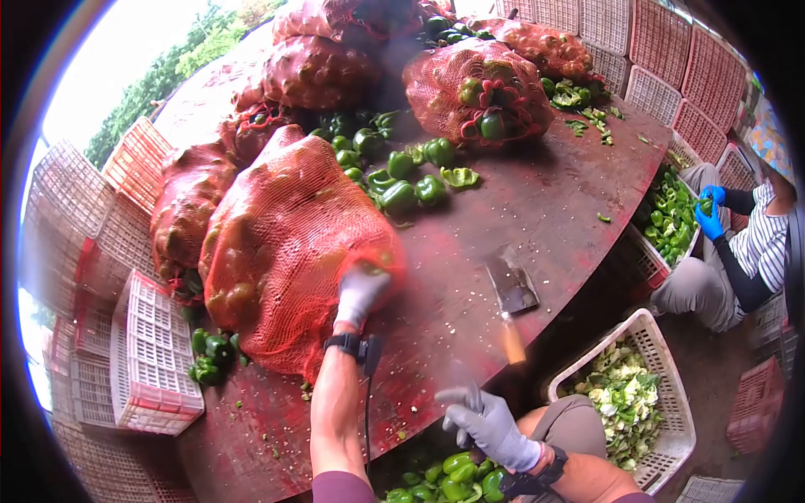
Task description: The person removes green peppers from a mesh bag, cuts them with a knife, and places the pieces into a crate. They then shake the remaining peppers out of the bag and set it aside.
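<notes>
"Which of those sacks is being handled?"

"The big red mesh bag (281,243), slumped on the counter (579,176), right in front of the worker. The gloved left hand (362,295) is against its near right side. The fingers are lost in the netting, so I can't tell whether they're clamped on it."

"And the other one?"

"The right hand (495,427) is well apart from it, down by the counter's edge, above some green peppers (457,478). Its fingers are loosely bent and blurred, with nothing in them that I can make out."

"Heavy, do you reckon?"

"I'd say so, packed that full. Lumps push out all over. It should sag and roll instead of holding a shape; the net's soft, but what's inside is firm."

"Slippery?"

"The netting ought to grip well enough in gloves. Peppers like the loose ones (398,197) behind it look smooth and shiny, so those might skid, and they'd bruise or split if squeezed or dropped."

"Where would you take hold?"

"A bunched fistful of net, with the other palm under the bulge. One pinched strand could tear. And I'd mind that cleaver (510,285) on the right."
</notes>
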